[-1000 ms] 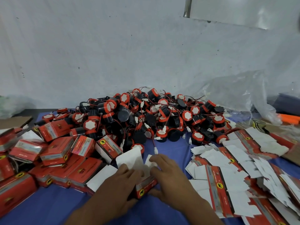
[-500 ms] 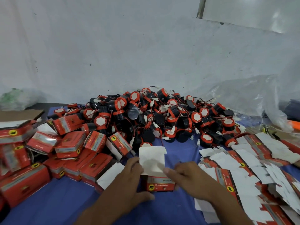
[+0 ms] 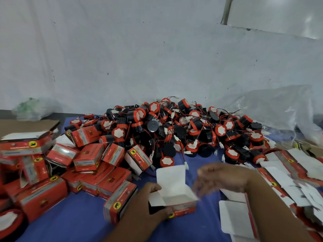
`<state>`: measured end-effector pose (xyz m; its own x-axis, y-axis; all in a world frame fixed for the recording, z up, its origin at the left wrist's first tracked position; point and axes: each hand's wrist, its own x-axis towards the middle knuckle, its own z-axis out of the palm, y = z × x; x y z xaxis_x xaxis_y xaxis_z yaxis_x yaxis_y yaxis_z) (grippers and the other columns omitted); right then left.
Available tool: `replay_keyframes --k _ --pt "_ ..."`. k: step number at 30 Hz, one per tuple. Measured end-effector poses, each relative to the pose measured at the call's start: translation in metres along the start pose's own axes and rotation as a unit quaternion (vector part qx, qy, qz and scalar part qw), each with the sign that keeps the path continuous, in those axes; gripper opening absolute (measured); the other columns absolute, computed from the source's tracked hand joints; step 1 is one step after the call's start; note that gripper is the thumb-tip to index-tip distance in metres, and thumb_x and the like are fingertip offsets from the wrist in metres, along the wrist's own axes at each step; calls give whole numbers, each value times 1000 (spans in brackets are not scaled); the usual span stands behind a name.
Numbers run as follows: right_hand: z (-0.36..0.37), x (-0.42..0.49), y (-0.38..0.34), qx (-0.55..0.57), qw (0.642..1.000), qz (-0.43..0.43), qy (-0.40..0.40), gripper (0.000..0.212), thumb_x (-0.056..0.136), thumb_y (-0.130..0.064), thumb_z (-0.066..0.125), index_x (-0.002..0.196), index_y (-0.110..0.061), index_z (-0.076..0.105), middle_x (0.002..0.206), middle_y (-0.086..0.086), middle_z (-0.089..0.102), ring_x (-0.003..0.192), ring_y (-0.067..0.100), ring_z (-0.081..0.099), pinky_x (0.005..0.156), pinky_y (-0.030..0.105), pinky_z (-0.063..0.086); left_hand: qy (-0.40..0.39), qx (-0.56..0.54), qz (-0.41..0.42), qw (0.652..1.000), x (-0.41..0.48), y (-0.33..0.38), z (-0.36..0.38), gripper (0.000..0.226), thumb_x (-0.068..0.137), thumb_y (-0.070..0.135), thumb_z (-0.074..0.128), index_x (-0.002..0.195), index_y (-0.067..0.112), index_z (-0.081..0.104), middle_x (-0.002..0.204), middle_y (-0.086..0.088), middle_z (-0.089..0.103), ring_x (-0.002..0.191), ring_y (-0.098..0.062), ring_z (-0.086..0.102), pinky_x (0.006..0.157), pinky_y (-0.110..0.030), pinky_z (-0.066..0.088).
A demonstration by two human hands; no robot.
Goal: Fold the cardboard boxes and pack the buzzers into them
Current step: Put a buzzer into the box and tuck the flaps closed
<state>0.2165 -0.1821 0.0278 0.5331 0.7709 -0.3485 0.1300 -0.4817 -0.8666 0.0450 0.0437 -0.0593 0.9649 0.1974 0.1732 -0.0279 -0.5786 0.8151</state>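
Note:
A small red cardboard box (image 3: 176, 194) stands open on the blue cloth (image 3: 73, 222), its white lid flap raised and its white inside showing. My left hand (image 3: 148, 205) grips the box at its left end, thumb at the front corner. My right hand (image 3: 222, 177) hovers blurred just right of the box, fingers loosely spread, holding nothing. A big pile of black and red buzzers (image 3: 174, 130) with red wires lies behind the box.
Several packed red boxes (image 3: 90, 158) are heaped at the left. Flat unfolded box blanks (image 3: 286, 173) are spread at the right, one white blank (image 3: 236, 217) close by my right forearm. A clear plastic bag (image 3: 279, 109) sits at the back right against the white wall.
The box has been opened up into shape with its lid flap raised. My right hand has let go of it and lifted to the right. The view has tilted up slightly.

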Motion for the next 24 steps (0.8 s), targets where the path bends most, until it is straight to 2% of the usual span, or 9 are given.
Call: replay_keyframes --k 2,4,5,8,10,14,16,20,24 --pt "-3 22 -9 5 988 -19 155 39 96 -46 58 90 -8 64 97 9 74 87 24 72 84 37 57 14 -1 37 999 -1 -4 3 57 66 61 76 112 43 47 112 24 56 102 9 51 80 -11 42" --pt "7 50 -23 -73 969 -36 235 38 96 -44 60 90 -6 60 91 -2 67 79 6 66 73 30 53 17 -6 52 998 -1 -5 6 60 64 63 76 112 40 48 110 22 58 99 6 54 79 -15 45" --pt "15 65 -29 -129 963 -36 233 38 95 -45 62 101 -7 61 99 -6 64 87 1 65 75 30 52 15 -16 49 999 -1 -5 7 61 63 60 79 113 39 49 110 21 59 98 6 55 81 -18 48" --pt "38 106 -31 -276 939 -9 206 63 90 -47 67 141 -16 47 133 5 57 117 22 58 87 29 45 -5 -51 22 998 -1 -5 8 61 65 39 87 112 39 49 112 19 59 101 7 58 88 -17 50" --pt "45 122 -30 -316 924 -17 216 59 88 -44 70 137 -15 52 130 10 60 115 28 58 82 27 42 -6 -52 32 998 -1 -7 8 59 69 31 88 111 36 47 113 17 56 101 13 55 82 -10 48" --pt "47 125 -27 -340 911 -11 232 44 86 -40 71 119 -13 61 112 11 66 100 27 60 73 29 44 15 -19 55 998 -3 -8 6 57 70 44 83 114 39 46 114 23 55 103 13 50 82 -13 46" --pt "43 116 -24 -312 911 -21 269 35 87 -35 68 114 -14 64 111 10 67 99 26 62 79 32 51 16 -19 62 998 -3 -7 6 57 69 45 82 114 39 47 111 23 57 103 10 53 80 -12 46" --pt "23 68 -27 -33 926 -101 363 17 93 -32 66 106 -22 64 105 6 71 85 20 69 72 40 61 29 -13 80 996 -2 -6 7 54 68 44 79 112 40 48 107 25 58 100 7 54 76 -11 44" --pt "22 6 -33 -9 922 -237 307 29 92 -22 68 114 -39 63 115 -8 69 94 15 68 78 29 59 26 -3 81 996 -1 -9 8 55 69 40 82 112 42 47 110 27 54 103 13 49 77 -5 40"
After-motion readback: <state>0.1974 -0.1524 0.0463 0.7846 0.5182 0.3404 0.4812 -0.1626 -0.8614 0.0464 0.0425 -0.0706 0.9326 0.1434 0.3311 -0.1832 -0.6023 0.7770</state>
